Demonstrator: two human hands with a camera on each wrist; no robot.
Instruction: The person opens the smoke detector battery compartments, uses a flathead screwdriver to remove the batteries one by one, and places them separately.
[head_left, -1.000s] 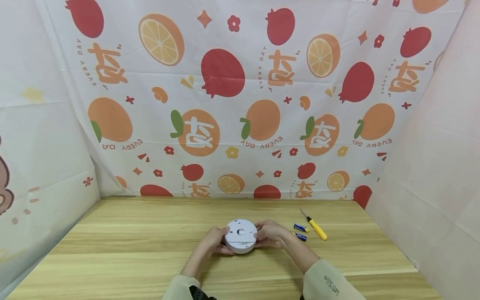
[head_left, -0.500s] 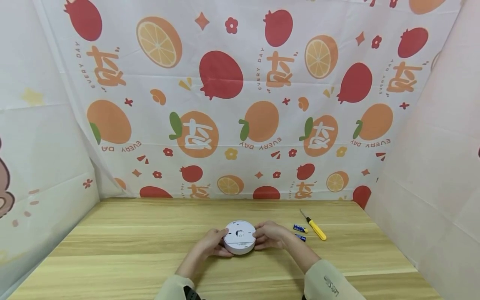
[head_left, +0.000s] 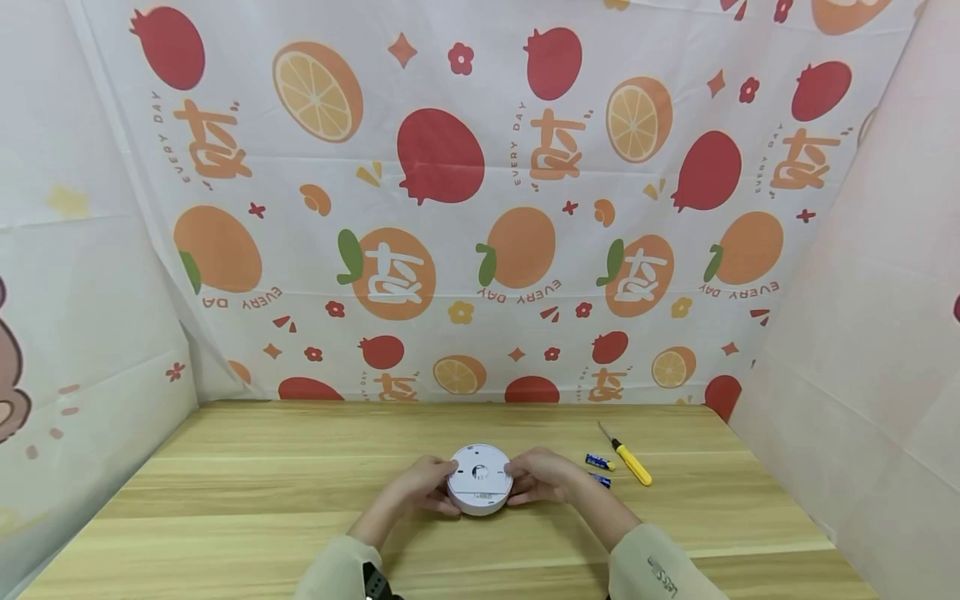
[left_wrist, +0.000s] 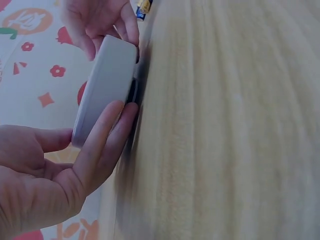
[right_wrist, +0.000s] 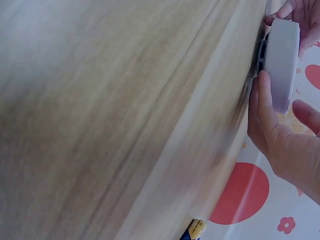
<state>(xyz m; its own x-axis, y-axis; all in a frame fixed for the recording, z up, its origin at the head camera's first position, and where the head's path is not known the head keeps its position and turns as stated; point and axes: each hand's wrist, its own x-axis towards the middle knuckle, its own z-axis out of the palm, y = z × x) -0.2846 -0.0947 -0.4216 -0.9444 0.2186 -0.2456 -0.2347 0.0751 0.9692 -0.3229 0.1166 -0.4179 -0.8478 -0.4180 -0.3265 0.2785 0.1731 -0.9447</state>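
Note:
A round white smoke detector (head_left: 480, 490) lies back side up between both hands, with a round opening in its middle and a printed label near the front. My left hand (head_left: 427, 483) grips its left edge, thumb at the top rim and fingers below. On the opposite edge, my right hand (head_left: 542, 475) holds it the same way. In the left wrist view the smooth side wall of the smoke detector (left_wrist: 107, 75) shows, with fingers under it close over the table. Dark vents show on the underside of the smoke detector (right_wrist: 282, 60) in the right wrist view.
Two blue and yellow batteries, one farther back (head_left: 600, 462) and one partly behind the right forearm (head_left: 601, 480), lie on the wooden table (head_left: 262, 500). Beside them is a yellow-handled screwdriver (head_left: 633, 463). A fruit-print curtain (head_left: 450, 250) hangs along the table's back edge.
The whole head view has shifted slightly downward. The left forearm has swung a little to the left. Both hands keep their grip on the smoke detector, which stays in nearly the same place.

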